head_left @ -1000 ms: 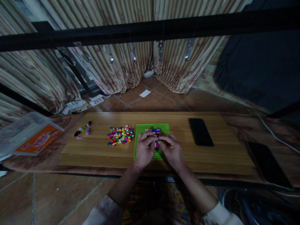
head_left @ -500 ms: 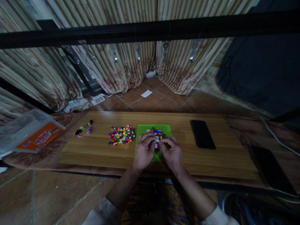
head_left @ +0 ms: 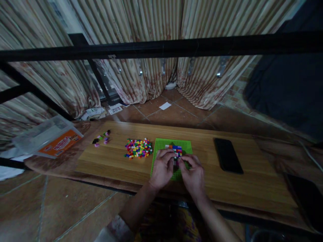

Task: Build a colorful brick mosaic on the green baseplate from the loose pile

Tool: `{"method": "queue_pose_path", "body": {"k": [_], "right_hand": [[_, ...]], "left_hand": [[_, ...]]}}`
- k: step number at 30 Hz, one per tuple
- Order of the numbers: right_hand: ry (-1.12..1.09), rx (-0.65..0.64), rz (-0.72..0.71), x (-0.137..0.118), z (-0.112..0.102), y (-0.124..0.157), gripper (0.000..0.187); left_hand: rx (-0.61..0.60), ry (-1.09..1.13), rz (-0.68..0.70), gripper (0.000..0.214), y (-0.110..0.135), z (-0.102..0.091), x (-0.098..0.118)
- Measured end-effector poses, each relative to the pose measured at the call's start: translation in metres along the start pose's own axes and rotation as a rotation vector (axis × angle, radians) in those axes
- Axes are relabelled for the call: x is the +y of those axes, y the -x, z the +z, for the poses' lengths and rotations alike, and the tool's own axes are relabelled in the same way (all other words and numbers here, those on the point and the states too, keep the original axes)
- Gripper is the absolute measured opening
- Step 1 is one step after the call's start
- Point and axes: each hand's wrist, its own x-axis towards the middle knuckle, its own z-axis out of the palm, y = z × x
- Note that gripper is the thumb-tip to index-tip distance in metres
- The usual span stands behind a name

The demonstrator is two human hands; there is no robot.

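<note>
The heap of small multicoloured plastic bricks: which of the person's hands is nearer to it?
Left. The left hand is right of the brick heap, over the green studded baseplate; the right hand is farther right.

From my remote seat I have a single feed, worn on the person's head and looking forward and down. I reckon everything from the green baseplate (head_left: 157, 144), which sits below and slightly right of the frame's middle. My lens is above it and to its near side, close enough that the forearms (head_left: 140, 203) enter from the bottom edge, yet wide enough to take in the wooden counter (head_left: 202, 143) to both sides of it. Beyond the baseplate I see past a dark rail (head_left: 161, 49) to striped curtains (head_left: 151, 27). The counter slopes down rightward past the baseplate, so my view is canted.
</note>
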Motion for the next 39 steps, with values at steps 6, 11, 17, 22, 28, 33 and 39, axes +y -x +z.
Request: {"method": "queue_pose_path", "body": {"k": [6,11,17,22,28,33,39], "right_hand": [[-0.195,-0.007,0.028,-0.02,-0.023,0.012,0.013],[-0.204,-0.141,-0.008,-0.027,-0.033,0.025,0.012],[-0.011,-0.199,-0.128,-0.026,-0.038,0.03,0.019],[0.127,-0.244,-0.279,-0.031,-0.043,0.032,0.017],[0.204,-0.33,-0.278,-0.036,-0.046,0.034,0.013],[0.25,-0.366,-0.266,-0.035,-0.047,0.032,0.014],[0.209,-0.26,-0.243,-0.017,-0.039,0.013,0.018]], "left_hand": [[0.049,0.502,-0.422,0.026,0.014,-0.003,0.033],[-0.123,0.964,-0.733,0.045,0.026,-0.008,0.043],[-0.095,0.936,-0.823,0.039,0.035,-0.012,0.042],[-0.01,0.771,-0.73,0.033,0.042,-0.008,0.04],[-0.035,0.672,-0.692,0.025,0.047,-0.009,0.037],[-0.038,0.637,-0.687,0.024,0.044,-0.004,0.036],[-0.019,0.456,-0.542,0.021,0.038,-0.005,0.035]]}}
